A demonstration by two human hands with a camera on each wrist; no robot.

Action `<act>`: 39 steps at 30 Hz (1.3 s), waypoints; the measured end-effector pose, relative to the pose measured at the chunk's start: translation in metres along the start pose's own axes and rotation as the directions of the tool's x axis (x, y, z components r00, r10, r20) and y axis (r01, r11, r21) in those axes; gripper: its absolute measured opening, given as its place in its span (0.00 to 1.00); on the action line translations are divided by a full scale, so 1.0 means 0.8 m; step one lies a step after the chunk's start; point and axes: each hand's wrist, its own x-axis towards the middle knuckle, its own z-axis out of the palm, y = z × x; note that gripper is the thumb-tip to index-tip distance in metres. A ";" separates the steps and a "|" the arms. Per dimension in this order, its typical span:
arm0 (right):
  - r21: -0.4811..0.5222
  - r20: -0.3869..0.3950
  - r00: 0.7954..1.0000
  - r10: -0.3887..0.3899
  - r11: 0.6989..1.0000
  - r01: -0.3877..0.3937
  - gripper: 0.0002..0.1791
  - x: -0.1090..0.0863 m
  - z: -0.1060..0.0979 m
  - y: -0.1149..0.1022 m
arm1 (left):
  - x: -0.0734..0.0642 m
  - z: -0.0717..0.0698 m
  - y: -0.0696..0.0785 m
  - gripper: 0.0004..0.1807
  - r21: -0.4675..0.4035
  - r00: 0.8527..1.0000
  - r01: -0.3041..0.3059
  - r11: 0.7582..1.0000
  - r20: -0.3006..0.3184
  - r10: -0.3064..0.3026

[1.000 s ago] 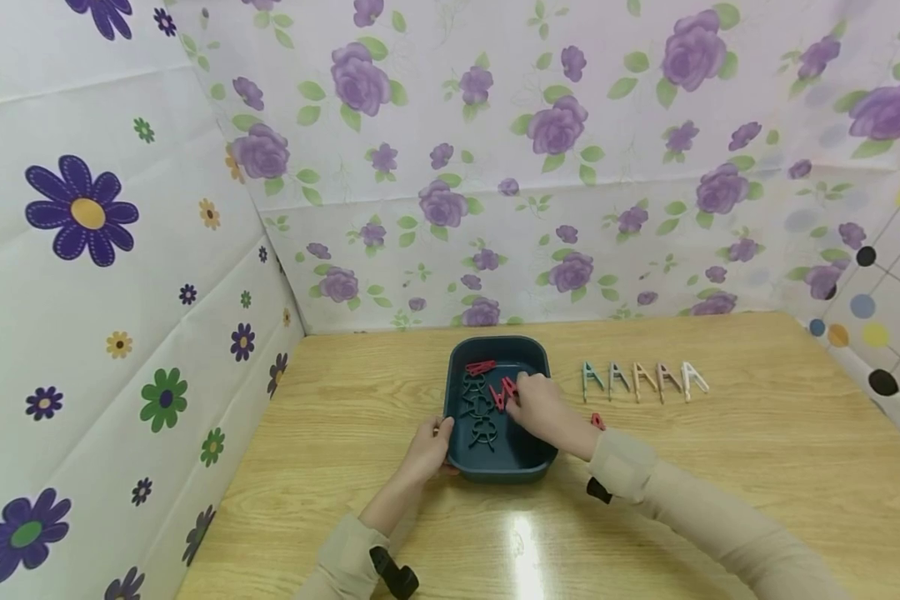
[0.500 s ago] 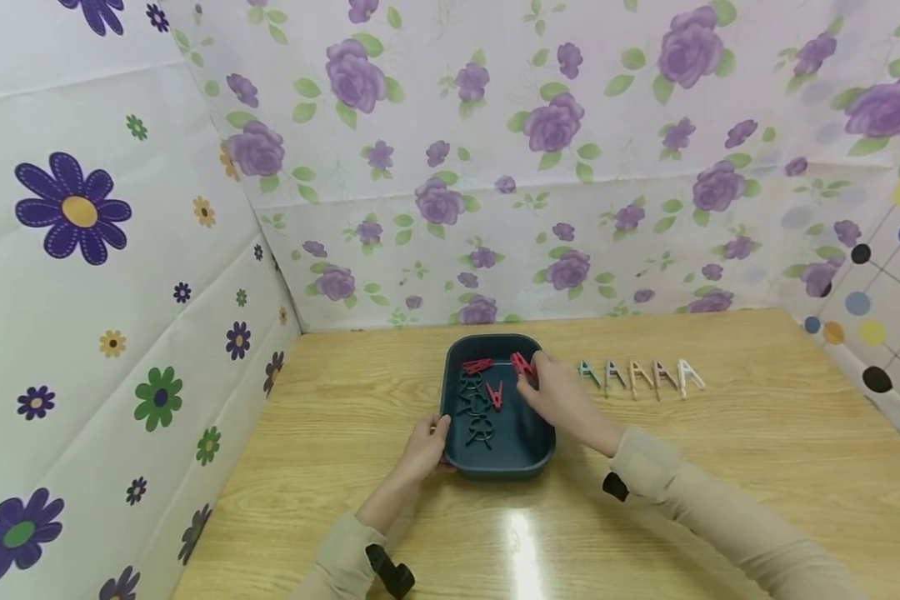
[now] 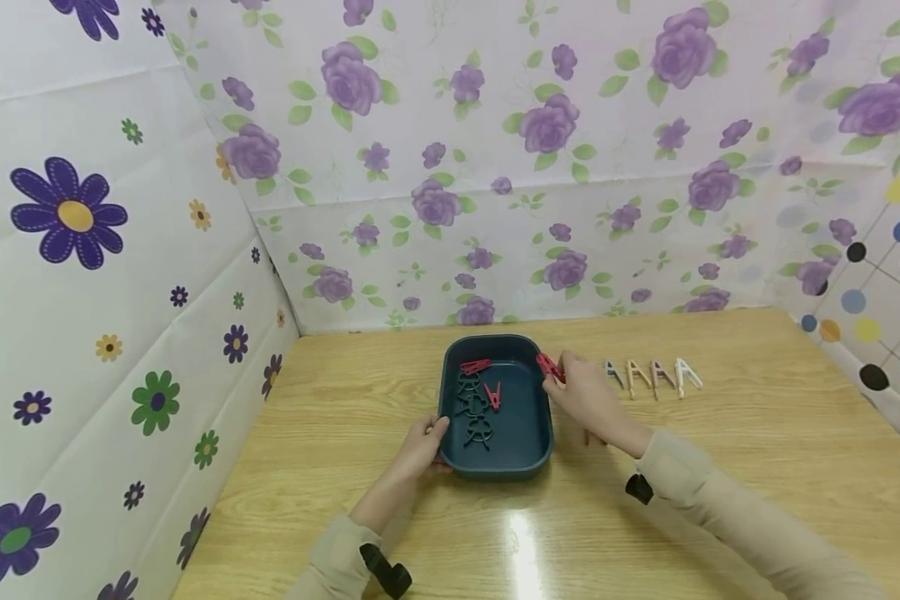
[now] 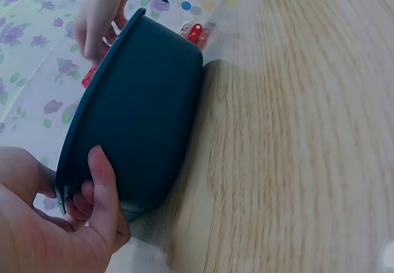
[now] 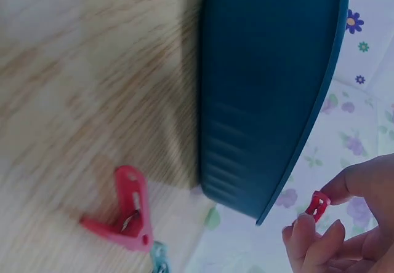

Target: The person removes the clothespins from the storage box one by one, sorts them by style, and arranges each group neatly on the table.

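A dark teal plastic bin (image 3: 495, 473) stands on the wooden table. My left hand (image 3: 420, 446) grips its left side near the front corner, thumb over the rim, fingers against the outer wall (image 4: 141, 101). Just beyond the right rim, my right hand (image 3: 591, 402) pinches a red clothespin (image 3: 548, 367) between thumb and fingers, above the table. Two more red clothespins lie in the bin, one at the back (image 3: 476, 366) and one mid-floor (image 3: 493, 397). Another red clothespin (image 5: 129, 214) lies on the table, mostly covered by my right hand in the head view.
Three dark ring-shaped pieces with legs (image 3: 479, 430) line the bin's left side. Right of the bin, a row of clothespins includes a blue-grey (image 3: 613, 372), a tan (image 3: 637, 377), a brownish (image 3: 662, 377) and a white one (image 3: 687, 373). Floral cloth (image 3: 435, 250) hangs behind the table.
My right hand has lifted the red clothespin out of the bin and carried it right, past the rim. The other clothespin by it stays on the bin floor. My left hand keeps its grip.
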 end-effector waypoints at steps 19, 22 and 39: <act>-0.070 0.227 0.965 0.130 0.991 -0.117 0.21 -0.026 -0.019 0.052 | 0.014 -0.001 -0.016 0.20 -0.021 0.999 0.034 0.999 -0.037 -0.035; -0.088 0.226 0.964 0.138 0.989 -0.121 0.23 -0.030 -0.020 0.058 | 0.014 -0.001 -0.017 0.21 -0.019 0.999 0.035 0.999 -0.035 -0.036; -0.203 0.378 0.902 0.206 0.970 -0.137 0.26 -0.050 -0.028 0.083 | 0.010 -0.002 -0.018 0.19 -0.041 0.999 0.012 0.999 -0.037 -0.014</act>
